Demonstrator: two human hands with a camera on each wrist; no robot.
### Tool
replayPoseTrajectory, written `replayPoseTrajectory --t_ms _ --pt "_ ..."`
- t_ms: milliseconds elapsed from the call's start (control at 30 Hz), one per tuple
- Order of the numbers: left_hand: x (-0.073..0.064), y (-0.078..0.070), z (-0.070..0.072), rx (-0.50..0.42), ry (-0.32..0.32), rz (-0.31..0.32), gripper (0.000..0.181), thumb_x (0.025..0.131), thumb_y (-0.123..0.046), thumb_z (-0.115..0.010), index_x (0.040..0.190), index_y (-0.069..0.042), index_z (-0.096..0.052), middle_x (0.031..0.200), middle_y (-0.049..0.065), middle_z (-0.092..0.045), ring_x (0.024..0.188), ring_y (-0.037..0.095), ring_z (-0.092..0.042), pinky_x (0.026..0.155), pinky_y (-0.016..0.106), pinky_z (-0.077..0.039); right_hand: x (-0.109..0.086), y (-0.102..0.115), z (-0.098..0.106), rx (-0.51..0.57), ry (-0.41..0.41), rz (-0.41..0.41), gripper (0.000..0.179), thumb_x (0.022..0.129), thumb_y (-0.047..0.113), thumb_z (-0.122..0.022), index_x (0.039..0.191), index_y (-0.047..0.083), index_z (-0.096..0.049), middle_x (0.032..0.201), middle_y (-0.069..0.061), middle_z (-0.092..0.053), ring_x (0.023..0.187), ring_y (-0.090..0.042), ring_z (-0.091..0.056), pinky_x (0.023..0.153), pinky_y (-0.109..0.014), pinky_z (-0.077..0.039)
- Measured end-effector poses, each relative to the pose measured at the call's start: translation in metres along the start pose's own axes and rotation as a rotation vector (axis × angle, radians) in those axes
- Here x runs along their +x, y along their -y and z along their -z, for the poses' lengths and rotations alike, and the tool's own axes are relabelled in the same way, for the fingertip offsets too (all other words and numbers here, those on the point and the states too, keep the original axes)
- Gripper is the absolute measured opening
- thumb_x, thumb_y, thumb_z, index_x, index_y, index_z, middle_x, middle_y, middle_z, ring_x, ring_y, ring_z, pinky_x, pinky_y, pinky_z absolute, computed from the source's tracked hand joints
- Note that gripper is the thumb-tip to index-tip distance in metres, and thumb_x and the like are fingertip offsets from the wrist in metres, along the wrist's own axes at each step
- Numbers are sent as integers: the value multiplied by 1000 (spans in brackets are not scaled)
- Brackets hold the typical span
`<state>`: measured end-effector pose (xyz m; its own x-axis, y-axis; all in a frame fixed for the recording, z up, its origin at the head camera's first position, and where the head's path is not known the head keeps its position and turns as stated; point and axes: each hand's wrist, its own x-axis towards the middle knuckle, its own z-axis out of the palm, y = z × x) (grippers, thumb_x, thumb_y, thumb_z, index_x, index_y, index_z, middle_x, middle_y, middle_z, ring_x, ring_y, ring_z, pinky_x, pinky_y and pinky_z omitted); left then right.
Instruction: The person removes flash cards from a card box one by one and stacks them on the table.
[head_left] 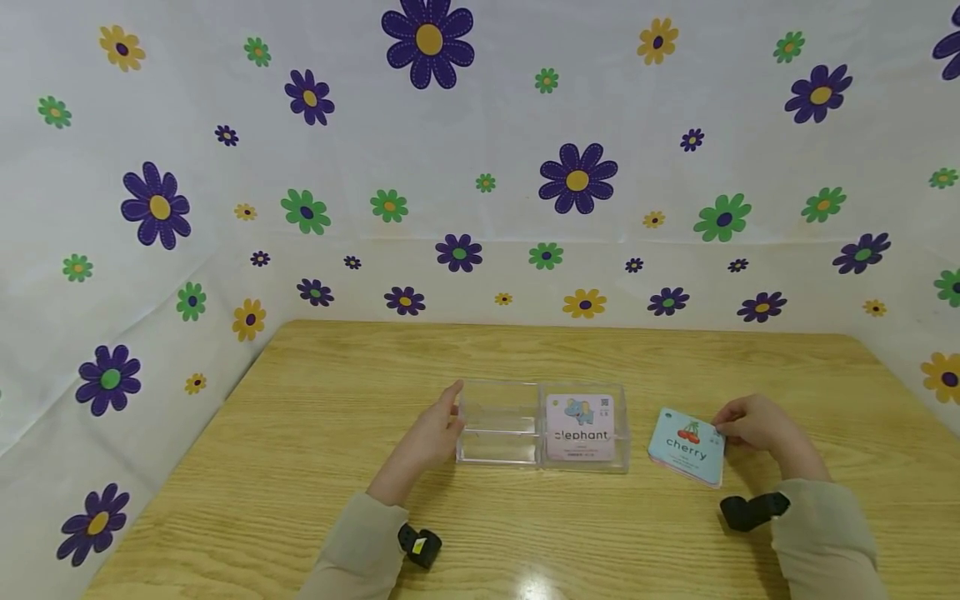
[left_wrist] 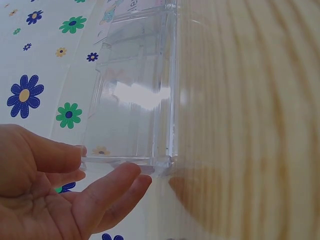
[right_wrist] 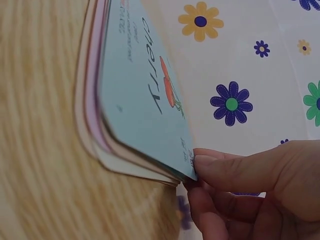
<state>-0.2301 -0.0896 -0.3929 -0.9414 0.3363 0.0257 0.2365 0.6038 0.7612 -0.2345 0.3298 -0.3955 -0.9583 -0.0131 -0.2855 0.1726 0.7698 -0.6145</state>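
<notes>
A clear plastic box (head_left: pixel 498 461) with two compartments lies on the table. Its right compartment holds an elephant picture card (head_left: pixel 580 442); nothing shows in the left one. The left hand (head_left: pixel 431 433) touches the box's left end, and in the left wrist view its extended fingers (left_wrist: pixel 112 187) and thumb lie against that end wall. To the right of the box, the right hand (head_left: pixel 757 425) pinches a small stack of picture cards (head_left: pixel 678 462) by the right corner. A blue cherry card tops the stack, and several card edges fan out beneath it in the right wrist view.
The wooden table (head_left: pixel 360 367) extends around the box and cards. Behind it and at the sides hangs a white cloth (head_left: pixel 510 117) printed with flowers. A black wrist camera (head_left: pixel 422 547) sits on the left wrist, another black camera (head_left: pixel 750 510) on the right.
</notes>
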Motion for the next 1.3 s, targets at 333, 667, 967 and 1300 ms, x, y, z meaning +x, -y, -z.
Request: replayPoseTrajectory --t_ms 333,667,967,1300 --pt "1 1 -1 0 -2 12 52 90 3 -42 136 6 -19 118 33 -43 87 31 -55 61 32 -46 0 2 0 0 14 -29 11 84 -2 -52 89 -9 -60 80 -12 -54 71 -21 -47 59 -28 -43" --pt "1 1 0 11 -3 14 52 90 3 -42 137 6 -19 118 33 -43 83 29 -55 60 32 -46 -5 13 3 -18 -65 47 16 85 1 -52 94 -11 -57 84 -16 -55 76 -25 -49 64 -34 -47" --pt "1 1 0 21 2 15 52 91 2 -41 137 6 -19 119 33 -43 94 35 -54 67 37 -46 -13 39 0 -106 -131 143 21 86 11 -56 96 -7 -58 89 -18 -57 77 -28 -51 66 -39 -45" --pt "0 2 -1 8 11 27 51 92 2 -40 138 4 -18 120 33 -42 102 39 -50 79 46 -44 -15 70 -19 -118 -176 275 20 83 15 -61 94 -2 -61 86 -10 -59 77 -25 -55 62 -35 -47"
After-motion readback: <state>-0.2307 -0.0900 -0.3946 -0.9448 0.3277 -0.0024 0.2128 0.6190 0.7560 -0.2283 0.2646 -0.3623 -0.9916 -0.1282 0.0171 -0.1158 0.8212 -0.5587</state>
